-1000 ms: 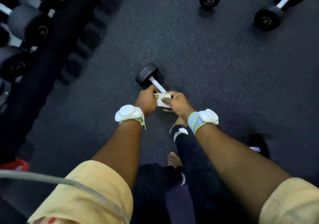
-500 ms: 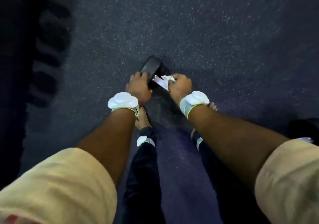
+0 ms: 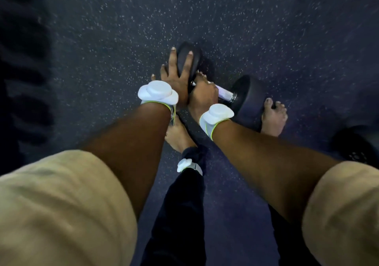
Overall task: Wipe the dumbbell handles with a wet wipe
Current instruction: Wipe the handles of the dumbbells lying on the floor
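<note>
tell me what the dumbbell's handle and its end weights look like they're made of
Handle: bright silver with a fine, knurled-looking texture and sharp glints, so probably chromed or polished steel. End weights: matte black, smooth and rounded with only soft highlights. That suggests a rubber or urethane coating, though painted iron cannot be ruled out.

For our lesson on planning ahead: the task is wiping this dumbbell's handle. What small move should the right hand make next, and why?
Probably slide the right hand along the handle toward the nearer weight head: it grips the far end, the rest shows bare, and the left hand presses the far head, steadying it.
</note>
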The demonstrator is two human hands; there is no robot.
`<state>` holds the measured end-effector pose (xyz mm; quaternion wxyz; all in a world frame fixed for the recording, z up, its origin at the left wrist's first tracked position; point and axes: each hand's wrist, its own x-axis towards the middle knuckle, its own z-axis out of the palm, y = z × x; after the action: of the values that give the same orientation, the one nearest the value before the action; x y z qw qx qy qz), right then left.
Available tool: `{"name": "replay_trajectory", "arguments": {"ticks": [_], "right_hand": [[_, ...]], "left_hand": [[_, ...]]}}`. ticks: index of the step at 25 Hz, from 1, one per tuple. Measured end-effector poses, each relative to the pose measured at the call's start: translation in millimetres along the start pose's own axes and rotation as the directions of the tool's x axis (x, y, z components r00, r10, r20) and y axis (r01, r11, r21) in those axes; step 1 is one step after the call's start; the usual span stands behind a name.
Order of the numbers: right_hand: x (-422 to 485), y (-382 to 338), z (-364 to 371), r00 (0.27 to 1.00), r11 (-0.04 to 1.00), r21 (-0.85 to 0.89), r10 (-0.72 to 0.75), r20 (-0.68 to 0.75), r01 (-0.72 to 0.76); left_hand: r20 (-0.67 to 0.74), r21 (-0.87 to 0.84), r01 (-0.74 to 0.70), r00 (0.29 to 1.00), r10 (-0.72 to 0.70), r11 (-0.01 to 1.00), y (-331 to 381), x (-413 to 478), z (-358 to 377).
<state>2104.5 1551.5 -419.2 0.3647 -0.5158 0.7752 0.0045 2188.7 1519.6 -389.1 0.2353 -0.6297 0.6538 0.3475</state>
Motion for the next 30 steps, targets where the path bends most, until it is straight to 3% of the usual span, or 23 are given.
{"name": "replay_trajectory", "arguments": {"ticks": [4,8,10,13,15,19,22,26,30], "right_hand": [[44.7,-2.2,-12.6,0.945,0.980,-0.071,0.200,0.260,-0.187],[-8.3,-3.2,-12.2,0.993,0.995,-0.079,-0.048,0.112,0.057],[-7.6,-0.5,-7.7,0.985,0.985,-0.131,-0.097,0.140,0.116],[39.3,-0.6,-20.6,0.945,0.991,-0.132,0.077,0.319,-0.036],[55.3,0.3,-37.8,0.922,0.989,-0.132,0.116,0.370,-0.072],[61.0,6.9,-51.0,0.960,0.967,-0.092,0.250,0.129,-0.239],[50.5,-4.8,-27.9,0.936,0.976,-0.016,0.212,0.283,-0.216],[34.7,-4.2,-17.8,0.965,0.985,-0.034,0.175,0.196,-0.171],[45.6,-3.7,-30.6,0.946,0.988,-0.065,0.150,0.288,-0.137]], "left_hand": [[0.060,0.033,-0.002,0.998,0.000,0.999,-3.0,-2.5,-4.1],[0.098,0.021,-0.025,0.995,0.022,0.999,-9.8,-6.3,-4.6],[0.104,0.020,-0.022,0.994,0.020,1.000,-12.3,-8.6,-4.0],[0.075,0.056,-0.009,0.997,0.004,0.998,-9.4,-15.8,0.0],[0.070,0.056,0.007,0.997,-0.011,0.998,-9.6,-14.7,1.0],[-0.052,0.099,-0.033,0.998,0.038,0.995,-10.8,-5.5,-0.8],[-0.105,0.138,-0.081,0.990,0.095,0.987,-6.4,-0.8,-0.2],[-0.003,0.129,-0.047,0.999,0.048,0.991,-0.6,4.9,-7.6],[0.045,0.147,-0.012,0.999,0.006,0.989,0.5,6.3,-11.2]]}}
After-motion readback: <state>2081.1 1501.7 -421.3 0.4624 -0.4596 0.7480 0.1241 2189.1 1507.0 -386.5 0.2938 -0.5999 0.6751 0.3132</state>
